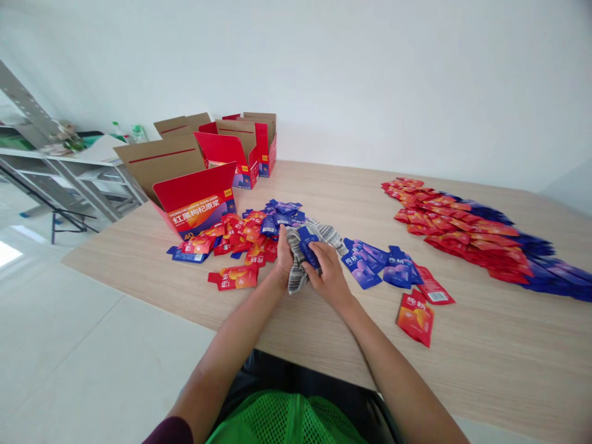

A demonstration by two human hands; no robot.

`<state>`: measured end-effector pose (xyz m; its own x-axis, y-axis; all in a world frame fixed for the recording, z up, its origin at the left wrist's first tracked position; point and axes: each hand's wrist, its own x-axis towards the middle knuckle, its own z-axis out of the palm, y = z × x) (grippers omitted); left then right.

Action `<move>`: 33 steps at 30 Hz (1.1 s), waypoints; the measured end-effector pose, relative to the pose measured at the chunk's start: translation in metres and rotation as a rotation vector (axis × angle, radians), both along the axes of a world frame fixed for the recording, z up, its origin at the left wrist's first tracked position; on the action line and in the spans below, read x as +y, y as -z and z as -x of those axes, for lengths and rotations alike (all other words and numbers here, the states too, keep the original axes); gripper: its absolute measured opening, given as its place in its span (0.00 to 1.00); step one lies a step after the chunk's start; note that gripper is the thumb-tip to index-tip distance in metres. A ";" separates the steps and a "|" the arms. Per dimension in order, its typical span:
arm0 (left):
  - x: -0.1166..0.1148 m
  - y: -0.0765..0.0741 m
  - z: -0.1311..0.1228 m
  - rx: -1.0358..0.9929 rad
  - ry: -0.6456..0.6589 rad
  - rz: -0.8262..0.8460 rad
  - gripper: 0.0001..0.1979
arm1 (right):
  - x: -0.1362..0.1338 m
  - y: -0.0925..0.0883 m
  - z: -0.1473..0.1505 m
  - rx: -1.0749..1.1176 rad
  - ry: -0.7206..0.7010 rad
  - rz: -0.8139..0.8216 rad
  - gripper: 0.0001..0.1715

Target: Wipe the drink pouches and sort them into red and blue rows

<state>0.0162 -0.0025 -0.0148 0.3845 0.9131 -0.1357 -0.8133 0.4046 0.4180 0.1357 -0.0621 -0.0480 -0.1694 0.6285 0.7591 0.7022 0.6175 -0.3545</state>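
My left hand (283, 256) is closed around the side of a grey striped cloth (296, 281), its thumb pointing up. Against the cloth lies a blue pouch (307, 240), gripped by the bent fingers of my right hand (327, 271). The left fingers are mostly hidden behind the cloth. Just beyond and left of my hands is a loose heap of red pouches (252, 228) and blue pouches (287, 213). To the right of the cloth lie several blue pouches (363, 265), with a red pouch (416, 317) nearer the front edge.
Open red boxes (198, 213) with raised flaps stand at the table's back left. Overlapping rows of red and blue pouches (467, 231) spread along the right of the wooden table (324, 345). A white wall (370, 86) rises behind; a shelf desk (87, 166) stands left.
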 end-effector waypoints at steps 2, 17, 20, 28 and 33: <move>-0.001 0.000 -0.002 0.007 -0.007 0.013 0.29 | -0.001 0.001 0.001 0.042 -0.024 0.028 0.26; -0.021 0.015 -0.030 0.027 0.106 0.084 0.20 | -0.002 -0.003 0.004 0.369 0.108 0.096 0.21; -0.024 0.015 -0.029 0.085 0.072 0.046 0.15 | -0.002 -0.009 0.002 0.298 0.084 0.087 0.18; -0.008 0.002 -0.015 0.088 -0.158 0.084 0.13 | 0.001 -0.009 0.002 0.033 -0.033 0.074 0.16; -0.003 -0.003 -0.006 0.118 -0.083 0.163 0.15 | 0.004 -0.006 0.005 -0.024 -0.057 0.090 0.16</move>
<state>0.0224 -0.0051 -0.0115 0.2820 0.9031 -0.3239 -0.7956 0.4088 0.4471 0.1309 -0.0579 -0.0418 -0.2243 0.6829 0.6953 0.6754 0.6232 -0.3942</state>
